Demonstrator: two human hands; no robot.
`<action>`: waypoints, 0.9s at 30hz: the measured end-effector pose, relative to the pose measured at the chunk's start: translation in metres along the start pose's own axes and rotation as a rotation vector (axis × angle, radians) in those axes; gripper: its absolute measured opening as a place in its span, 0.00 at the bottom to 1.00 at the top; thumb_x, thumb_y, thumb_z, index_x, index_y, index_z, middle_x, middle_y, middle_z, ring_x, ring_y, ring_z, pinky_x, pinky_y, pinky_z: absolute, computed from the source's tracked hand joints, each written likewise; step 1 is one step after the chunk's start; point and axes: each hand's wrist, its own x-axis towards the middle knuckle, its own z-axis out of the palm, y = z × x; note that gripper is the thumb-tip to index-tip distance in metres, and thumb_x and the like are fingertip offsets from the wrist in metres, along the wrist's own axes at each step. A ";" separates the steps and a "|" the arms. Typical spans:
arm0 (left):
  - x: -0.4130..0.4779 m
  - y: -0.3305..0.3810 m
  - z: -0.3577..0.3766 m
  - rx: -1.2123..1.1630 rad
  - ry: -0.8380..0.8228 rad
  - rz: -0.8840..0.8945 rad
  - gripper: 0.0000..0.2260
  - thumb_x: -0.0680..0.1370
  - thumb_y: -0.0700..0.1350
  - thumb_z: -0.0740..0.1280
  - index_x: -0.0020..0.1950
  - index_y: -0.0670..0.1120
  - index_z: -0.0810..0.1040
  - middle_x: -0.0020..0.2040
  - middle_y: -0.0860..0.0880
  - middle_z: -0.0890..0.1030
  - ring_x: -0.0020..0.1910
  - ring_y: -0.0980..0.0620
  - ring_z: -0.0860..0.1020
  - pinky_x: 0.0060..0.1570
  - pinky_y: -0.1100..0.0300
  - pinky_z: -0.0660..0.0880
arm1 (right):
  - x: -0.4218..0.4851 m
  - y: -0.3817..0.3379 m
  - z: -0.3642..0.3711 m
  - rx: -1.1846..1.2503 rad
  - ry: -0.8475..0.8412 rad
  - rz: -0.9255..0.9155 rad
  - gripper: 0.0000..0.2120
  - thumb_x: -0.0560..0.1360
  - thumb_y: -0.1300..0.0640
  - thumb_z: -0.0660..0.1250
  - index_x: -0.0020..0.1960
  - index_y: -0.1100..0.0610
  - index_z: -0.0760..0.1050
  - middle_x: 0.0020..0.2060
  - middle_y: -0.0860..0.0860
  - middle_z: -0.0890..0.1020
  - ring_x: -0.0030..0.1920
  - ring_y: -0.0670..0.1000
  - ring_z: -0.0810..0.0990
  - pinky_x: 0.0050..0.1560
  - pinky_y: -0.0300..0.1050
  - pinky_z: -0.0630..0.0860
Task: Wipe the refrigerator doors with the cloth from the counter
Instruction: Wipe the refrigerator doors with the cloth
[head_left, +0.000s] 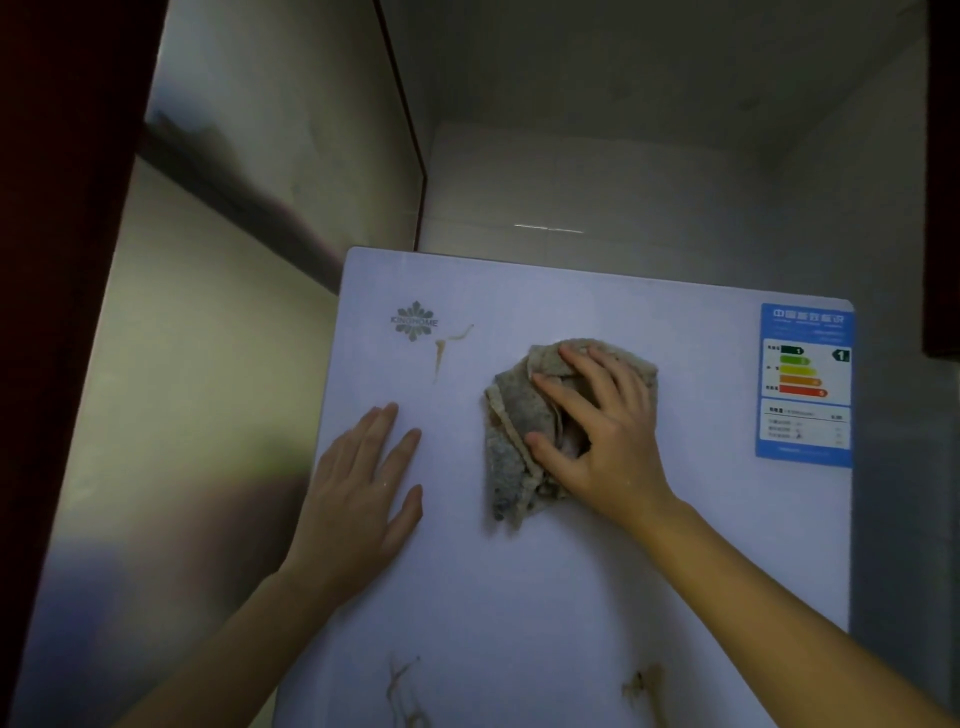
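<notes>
The cloth (511, 431), a crumpled grey-and-beige rag, lies bunched against the white refrigerator door (571, 571), in the upper middle of the door face. The right hand (608, 431) covers the right part of the cloth. Its fingers are spread and extended, pressing flat onto the fabric, and the thumb rests on the folds at the cloth's lower centre. The left and lower edges of the cloth show uncovered beyond the hand.

The left hand (358, 493) lies to the left of the cloth and slightly below it, apart from it. The palm is flat on the door near the door's left edge, with the fingers straight and close together and the thumb held out to the side.

A brown streak (447, 348) marks the door up and to the left of the cloth. Just beyond the streak is a grey snowflake logo (414, 320). Two further brown stains sit well below the cloth: one to the lower left (402, 691) and one to the lower right (644, 686).

A blue energy label (805, 384) with coloured rating bars is fixed to the door, well to the right of the cloth, at the door's right edge.
</notes>
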 end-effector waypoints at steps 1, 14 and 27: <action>-0.001 0.000 0.002 -0.002 0.013 0.003 0.26 0.81 0.55 0.57 0.75 0.43 0.72 0.79 0.39 0.66 0.77 0.40 0.66 0.73 0.47 0.61 | 0.001 0.002 0.000 -0.010 0.003 -0.006 0.25 0.76 0.40 0.69 0.69 0.50 0.79 0.74 0.54 0.74 0.75 0.61 0.68 0.75 0.64 0.63; -0.007 -0.017 0.015 0.035 0.170 0.046 0.22 0.82 0.53 0.62 0.71 0.40 0.76 0.76 0.38 0.71 0.74 0.39 0.69 0.70 0.43 0.70 | 0.017 -0.005 0.016 -0.035 0.004 -0.251 0.18 0.76 0.48 0.69 0.65 0.51 0.82 0.69 0.53 0.79 0.69 0.59 0.74 0.71 0.61 0.68; -0.012 -0.017 0.024 -0.002 0.197 0.017 0.24 0.83 0.53 0.59 0.74 0.42 0.74 0.78 0.40 0.68 0.78 0.42 0.66 0.76 0.45 0.64 | 0.056 -0.017 0.028 -0.047 -0.059 -0.349 0.20 0.77 0.49 0.68 0.68 0.52 0.80 0.71 0.53 0.77 0.71 0.59 0.73 0.72 0.59 0.66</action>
